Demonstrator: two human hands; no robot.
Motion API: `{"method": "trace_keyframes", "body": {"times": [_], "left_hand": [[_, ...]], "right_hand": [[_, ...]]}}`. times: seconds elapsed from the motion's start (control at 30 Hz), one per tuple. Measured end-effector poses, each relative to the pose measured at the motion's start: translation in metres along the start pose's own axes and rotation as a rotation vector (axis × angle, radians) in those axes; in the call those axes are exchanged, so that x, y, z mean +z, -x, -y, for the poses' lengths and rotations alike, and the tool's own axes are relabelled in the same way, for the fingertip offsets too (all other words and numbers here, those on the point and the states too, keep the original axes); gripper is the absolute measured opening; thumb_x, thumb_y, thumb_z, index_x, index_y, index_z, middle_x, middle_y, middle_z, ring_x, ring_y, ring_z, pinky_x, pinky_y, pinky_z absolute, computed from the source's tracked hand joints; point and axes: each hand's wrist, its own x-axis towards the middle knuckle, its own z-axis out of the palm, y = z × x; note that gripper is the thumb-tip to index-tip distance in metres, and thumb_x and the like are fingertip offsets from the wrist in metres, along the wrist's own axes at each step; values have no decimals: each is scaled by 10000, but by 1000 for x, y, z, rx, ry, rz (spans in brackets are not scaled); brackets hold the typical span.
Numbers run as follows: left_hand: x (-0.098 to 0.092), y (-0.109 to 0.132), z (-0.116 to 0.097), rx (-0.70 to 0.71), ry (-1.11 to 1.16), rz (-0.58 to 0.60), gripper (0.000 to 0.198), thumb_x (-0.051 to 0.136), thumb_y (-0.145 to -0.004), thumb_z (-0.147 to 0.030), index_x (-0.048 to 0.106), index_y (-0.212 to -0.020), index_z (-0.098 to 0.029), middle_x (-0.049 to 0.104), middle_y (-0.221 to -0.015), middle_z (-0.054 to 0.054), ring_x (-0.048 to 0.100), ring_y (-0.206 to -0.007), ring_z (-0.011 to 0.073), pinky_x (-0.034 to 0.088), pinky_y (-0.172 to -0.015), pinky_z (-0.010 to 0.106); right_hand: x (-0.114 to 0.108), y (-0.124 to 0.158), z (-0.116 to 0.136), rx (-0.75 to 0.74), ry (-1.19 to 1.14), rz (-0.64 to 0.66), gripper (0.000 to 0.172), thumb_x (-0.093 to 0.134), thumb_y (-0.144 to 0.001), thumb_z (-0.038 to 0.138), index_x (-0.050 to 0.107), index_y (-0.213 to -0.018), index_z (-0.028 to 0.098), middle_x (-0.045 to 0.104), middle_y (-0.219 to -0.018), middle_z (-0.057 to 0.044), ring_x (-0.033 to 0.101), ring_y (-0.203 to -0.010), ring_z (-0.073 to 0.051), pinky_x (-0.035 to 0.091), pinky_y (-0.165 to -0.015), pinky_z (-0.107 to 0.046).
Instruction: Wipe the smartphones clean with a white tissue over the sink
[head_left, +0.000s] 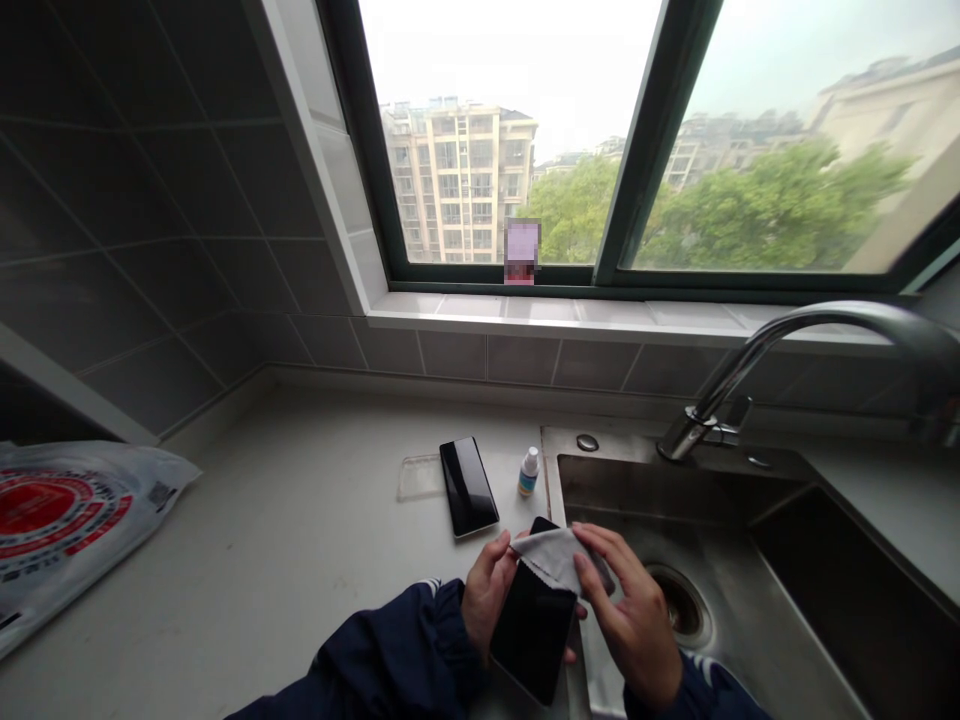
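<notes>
A black phone (532, 630) lies tilted in my left hand (489, 590), whose thumb is at its upper left edge and whose fingertips show at its right side. Over the phone's upper part is a grey cloth (553, 556) with a zigzag edge. My right hand (631, 610) grips this cloth at its right side, fingers bent around it. Beyond my hands, a second dark phone (469, 486) rests on the counter, next to a clear case (418, 478). A small white spray bottle (528, 472) stands upright by the sink's edge.
To the right is a steel sink (600, 540) with a curved faucet (795, 320) behind it. A white plastic bag with red print (90, 510) lies on the pale counter (300, 480) at the left. A window (517, 290) is at the back.
</notes>
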Motion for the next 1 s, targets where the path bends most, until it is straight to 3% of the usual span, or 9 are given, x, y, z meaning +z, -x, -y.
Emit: {"method": "trace_keyframes", "body": {"times": [0.27, 0.5, 0.73, 1.0], "left_hand": [[5, 0, -1, 30, -23, 60, 616, 260, -925, -590, 404, -1395, -218, 594, -1256, 173, 665, -953, 328, 514, -727, 473], [5, -2, 1, 60, -31, 67, 582, 274, -933, -554, 376, -1406, -230, 622, -1207, 162, 680, -917, 321, 502, -804, 545], [1, -3, 4, 71, 34, 43, 586, 306, -939, -531, 353, -1428, -212, 642, -1174, 146, 666, -977, 295, 481, -897, 531], [3, -2, 4, 45, -65, -17, 598, 299, -924, -572, 415, -1368, -189, 687, -957, 144, 691, -837, 318, 528, -710, 499]], "right_hand": [[0, -1, -5, 94, -111, 3, 224, 531, -947, 380, 641, -1079, 238, 635, -1154, -77, 611, -1097, -248, 516, -943, -391], [-1, -2, -6, 141, -130, -4, 229, 529, -942, 408, 654, -1001, 226, 646, -1121, -77, 638, -1041, -237, 533, -896, -353], [-1, -3, -5, 190, -158, 29, 218, 522, -946, 414, 635, -959, 228, 652, -1071, -63, 644, -997, -218, 526, -869, -323], [-2, -4, -4, 227, -176, 70, 280, 512, -938, 455, 656, -861, 228, 656, -1075, -64, 635, -987, -227, 497, -857, -305]]}}
